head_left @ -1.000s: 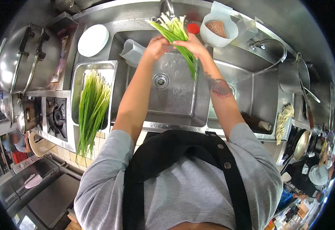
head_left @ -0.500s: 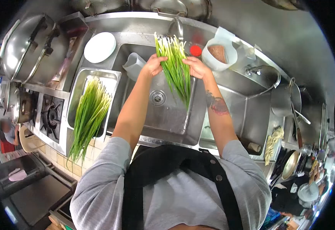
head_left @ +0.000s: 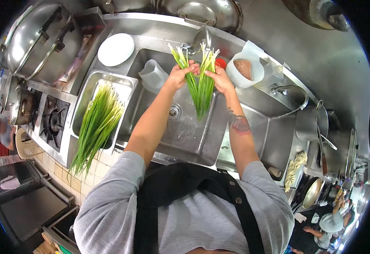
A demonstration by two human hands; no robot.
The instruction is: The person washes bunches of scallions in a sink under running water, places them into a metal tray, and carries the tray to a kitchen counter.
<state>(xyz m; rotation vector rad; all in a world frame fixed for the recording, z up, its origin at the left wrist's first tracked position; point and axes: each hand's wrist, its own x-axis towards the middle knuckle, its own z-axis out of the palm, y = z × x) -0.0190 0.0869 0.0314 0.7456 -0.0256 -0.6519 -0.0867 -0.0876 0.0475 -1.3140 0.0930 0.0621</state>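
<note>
My left hand [head_left: 180,77] is closed around one part of a bunch of garlic chives [head_left: 199,97], and my right hand [head_left: 219,78] grips the other part. The pale stem ends point up toward the faucet [head_left: 207,38] and stand apart in a V. Below my hands the green leaves come together and hang over the sink basin [head_left: 163,144]. More garlic chives [head_left: 98,122] lie in a steel pan [head_left: 127,91] on the left, their leaf tips drooping over its near edge.
A white plate [head_left: 116,49] and a translucent plastic container [head_left: 153,76] are left of my hands. At right sit another container [head_left: 252,76] with something brown inside, a second faucet [head_left: 280,89] and a pot [head_left: 307,125]. A gas burner [head_left: 54,120] stands left; a person [head_left: 331,222] is far right.
The bunch has been parted into two at the stem ends, one portion in each hand. My left hand has shifted right, closer to my right hand. The camera view has turned slightly.
</note>
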